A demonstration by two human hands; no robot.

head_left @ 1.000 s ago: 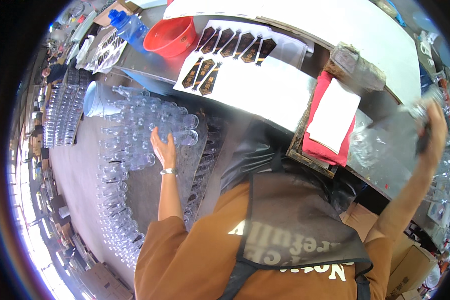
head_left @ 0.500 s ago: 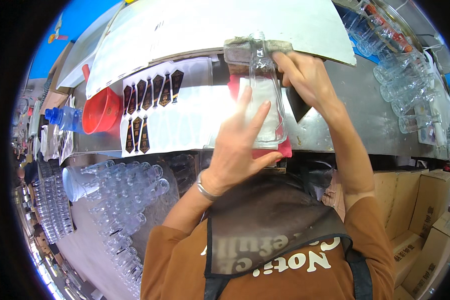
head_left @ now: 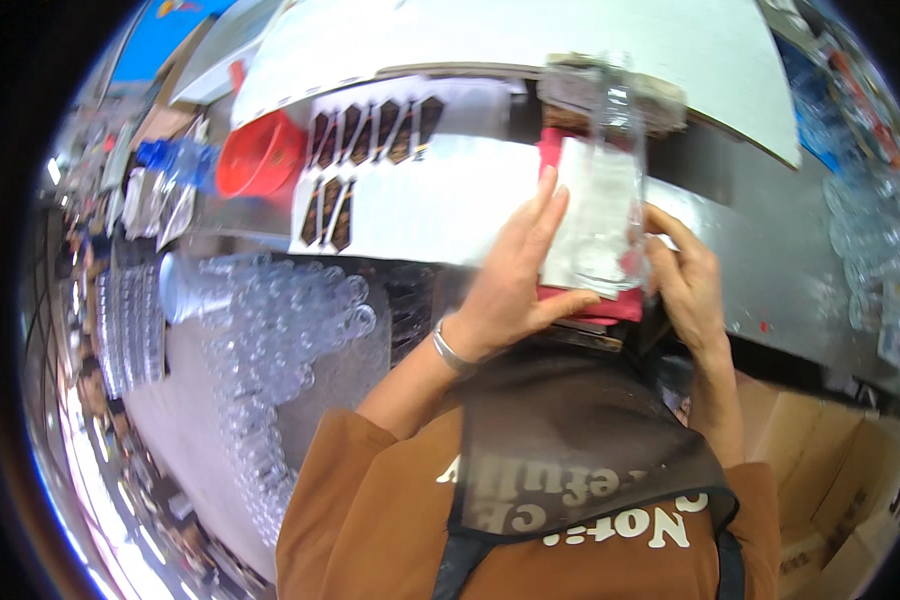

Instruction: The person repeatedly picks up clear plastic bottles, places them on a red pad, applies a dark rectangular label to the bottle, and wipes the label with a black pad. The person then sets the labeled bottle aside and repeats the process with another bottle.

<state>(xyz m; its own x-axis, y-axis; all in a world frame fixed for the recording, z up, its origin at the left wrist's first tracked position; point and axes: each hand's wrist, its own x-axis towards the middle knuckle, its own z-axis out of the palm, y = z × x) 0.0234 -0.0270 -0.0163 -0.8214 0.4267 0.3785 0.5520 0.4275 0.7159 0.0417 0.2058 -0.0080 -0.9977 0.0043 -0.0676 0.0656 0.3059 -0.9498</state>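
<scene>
A clear glass bottle (head_left: 616, 125) lies on its side, its neck on a folded cloth pad (head_left: 567, 84) at the back. Under its body are a white cloth (head_left: 578, 215) and a red cloth (head_left: 627, 303). My left hand (head_left: 515, 272) is open along the bottle's left side, fingers stretched over the white cloth's edge and thumb across its near end. Close by the bottle's lower right side is my right hand (head_left: 688, 285), its fingers bent inward. What those fingers hold, if anything, is blurred. Left of the bottle, a white sheet (head_left: 430, 200) carries several dark tie-shaped labels (head_left: 355, 135).
A red plastic container (head_left: 260, 160) and a blue-capped bottle (head_left: 182, 160) stand left on the metal bench (head_left: 770, 265). Clear glassware (head_left: 860, 230) lines the right edge. Many more glass bottles (head_left: 280, 300) stand lower left; cardboard boxes (head_left: 805, 450) are lower right.
The view has shifted, so the bench appears farther right. My right hand has come down from beside the bottle's neck to its lower right side. My left hand stays along the left side.
</scene>
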